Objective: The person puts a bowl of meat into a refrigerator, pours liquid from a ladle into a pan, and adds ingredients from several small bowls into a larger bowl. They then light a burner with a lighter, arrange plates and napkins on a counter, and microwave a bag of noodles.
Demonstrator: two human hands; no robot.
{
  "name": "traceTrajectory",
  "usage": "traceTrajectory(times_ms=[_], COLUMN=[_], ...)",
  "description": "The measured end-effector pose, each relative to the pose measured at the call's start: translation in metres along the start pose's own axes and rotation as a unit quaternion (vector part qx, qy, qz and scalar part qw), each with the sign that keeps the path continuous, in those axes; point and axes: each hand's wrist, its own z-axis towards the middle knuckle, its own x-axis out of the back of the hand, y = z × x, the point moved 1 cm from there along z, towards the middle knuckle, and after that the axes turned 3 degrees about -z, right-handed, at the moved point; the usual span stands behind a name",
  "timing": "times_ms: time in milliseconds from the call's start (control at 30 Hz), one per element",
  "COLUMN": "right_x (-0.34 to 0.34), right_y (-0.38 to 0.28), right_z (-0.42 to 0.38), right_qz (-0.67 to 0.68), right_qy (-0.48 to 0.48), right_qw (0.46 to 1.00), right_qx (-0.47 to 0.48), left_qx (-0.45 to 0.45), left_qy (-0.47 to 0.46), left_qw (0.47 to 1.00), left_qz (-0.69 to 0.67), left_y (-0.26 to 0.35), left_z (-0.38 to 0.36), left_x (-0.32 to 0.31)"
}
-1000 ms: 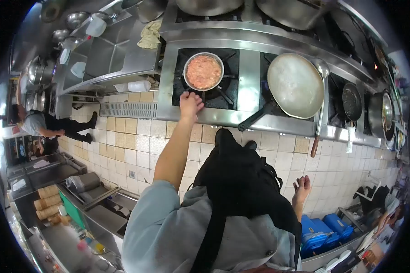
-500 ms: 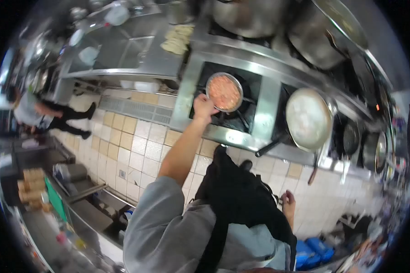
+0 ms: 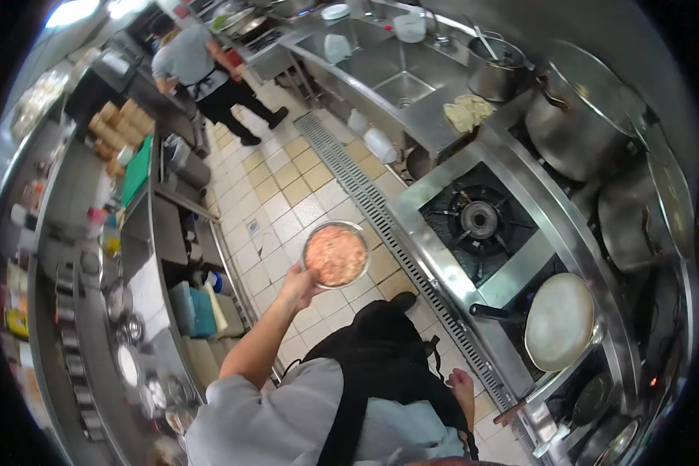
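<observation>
The floor [image 3: 309,206] is of pale tiles, and the metal stove [image 3: 524,268] stands on the right. The bowl [image 3: 360,231] of pink mixture [image 3: 335,255], which was earlier on the far burner [image 3: 478,220], is now above the floor, its near left rim clamped in my left hand [image 3: 299,286]. My right hand [image 3: 461,384] hangs apart, near the stove; whether it is closed, I cannot tell. I count one bowl, one pale pan [image 3: 559,322] on the stove, one other person [image 3: 202,66] at far left.
</observation>
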Motion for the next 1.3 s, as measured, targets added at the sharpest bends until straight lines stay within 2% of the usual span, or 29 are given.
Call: traceTrajectory(times_ms=[67, 133, 200, 233, 333, 367, 533, 567, 600, 633, 700, 733, 767, 800, 867, 933, 1067, 1133, 1167, 1267, 1300], right_x=[0.008, -0.002, -0.02, -0.032, -0.073, -0.084, -0.138, -0.169, -0.212, -0.242, -0.246, -0.28, -0.316, -0.342, -0.383, -0.409, -0.444, -0.459, -0.469, -0.505, -0.521], right_y=[0.015, -0.007, -0.033, -0.04, -0.056, -0.06, -0.077, -0.124, -0.195, -0.232, -0.215, -0.266, -0.317, -0.348, -0.388, -0.405, -0.415, -0.424, -0.432, -0.469, -0.488], right_z=[0.028, 0.028, 0.025, 0.028, 0.038, 0.045, 0.108, 0.099, 0.079, 0.065, 0.165, 0.15, 0.13, 0.129, 0.138, 0.157, 0.199, 0.213, 0.221, 0.249, 0.264], right_qz=[-0.088, -0.101, 0.016, 0.012, -0.115, -0.132, -0.29, -0.301, -0.323, -0.338, -0.447, -0.395, -0.406, -0.39, -0.365, -0.353, -0.365, -0.291, -0.292, -0.141, -0.134], right_qy=[-0.013, -0.006, -0.003, -0.019, -0.1, -0.109, -0.134, -0.136, -0.135, -0.129, -0.116, -0.149, -0.12, -0.105, -0.101, -0.103, -0.142, -0.157, -0.161, -0.132, -0.121], right_qw=[0.995, 0.993, 0.999, 0.999, 0.985, 0.981, 0.934, 0.93, 0.928, 0.928, 0.865, 0.876, 0.861, 0.868, 0.879, 0.886, 0.889, 0.934, 0.933, 0.979, 0.982], right_qx=[0.043, 0.059, 0.038, 0.023, 0.082, 0.086, 0.16, 0.161, 0.128, 0.091, 0.194, 0.231, 0.281, 0.289, 0.291, 0.282, 0.236, 0.137, 0.137, 0.069, 0.058], left_qx=[0.01, 0.006, 0.019, 0.01, -0.001, -0.003, -0.006, 0.007, 0.02, 0.025, -0.007, -0.001, -0.005, -0.007, 0.005, -0.023, -0.043, -0.053, -0.059, -0.084, -0.094], left_qy=[0.053, 0.073, 0.155, 0.172, 0.256, 0.258, 0.31, 0.31, 0.309, 0.308, 0.307, 0.299, 0.291, 0.286, 0.273, 0.267, 0.252, 0.263, 0.269, 0.286, 0.287], left_qw=[0.996, 0.992, 0.967, 0.957, 0.916, 0.912, 0.886, 0.877, 0.87, 0.87, 0.862, 0.869, 0.865, 0.859, 0.861, 0.855, 0.852, 0.841, 0.842, 0.845, 0.843], left_qz=[-0.07, -0.1, -0.203, -0.233, -0.308, -0.321, -0.345, -0.367, -0.385, -0.385, -0.403, -0.395, -0.409, -0.425, -0.429, -0.445, -0.456, -0.47, -0.464, -0.444, -0.445], left_y=[-0.015, -0.029, -0.052, -0.062, -0.085, -0.103, -0.084, -0.082, -0.079, -0.074, -0.061, -0.044, -0.029, -0.018, -0.003, 0.031, 0.084, 0.112, 0.128, 0.163, 0.173], left_z=[-0.027, -0.048, -0.058, -0.061, -0.061, -0.048, -0.027, -0.019, -0.013, -0.01, 0.002, 0.006, 0.009, 0.014, 0.033, 0.052, 0.107, 0.135, 0.146, 0.175, 0.183], left_x=[0.057, 0.104, 0.151, 0.175, 0.231, 0.261, 0.327, 0.343, 0.356, 0.365, 0.384, 0.389, 0.391, 0.394, 0.41, 0.412, 0.425, 0.43, 0.432, 0.445, 0.449])
